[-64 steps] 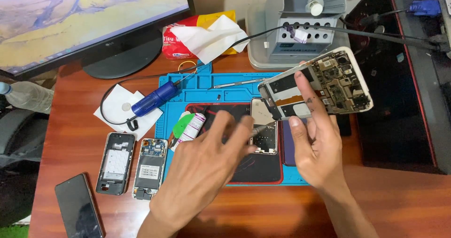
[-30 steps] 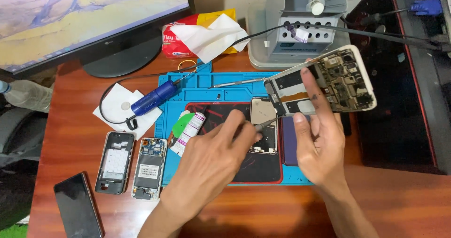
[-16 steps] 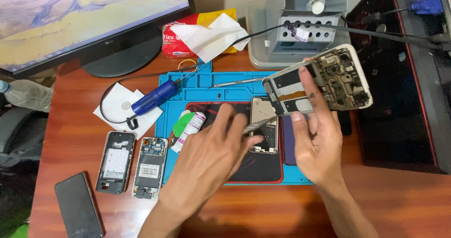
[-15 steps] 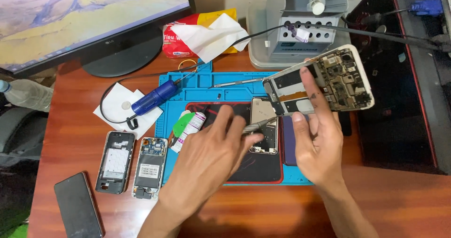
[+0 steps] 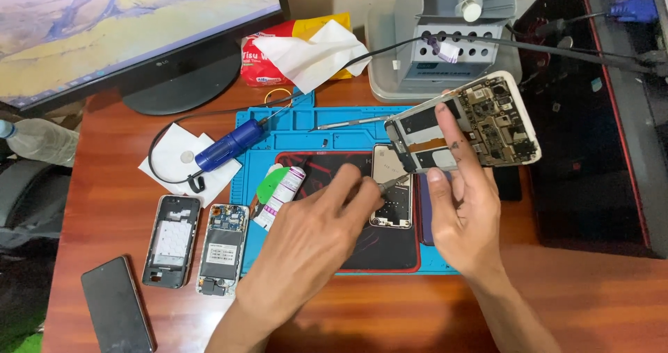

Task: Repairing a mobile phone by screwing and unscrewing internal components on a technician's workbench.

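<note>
Currently, your right hand (image 5: pixel 463 207) pinches the opened phone (image 5: pixel 465 124); your left hand (image 5: pixel 309 245) pinches tweezers (image 5: pixel 391 182); steady both wrists.

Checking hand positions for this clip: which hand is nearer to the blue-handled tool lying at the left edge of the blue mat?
Left. The left hand is below and right of the blue-handled tool, apart from it. The right hand is farther right, holding the opened phone.

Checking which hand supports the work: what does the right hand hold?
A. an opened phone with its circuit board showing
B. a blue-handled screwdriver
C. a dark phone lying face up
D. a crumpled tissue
A: the right hand holds the opened phone raised above the blue mat, circuit board showing.
</note>
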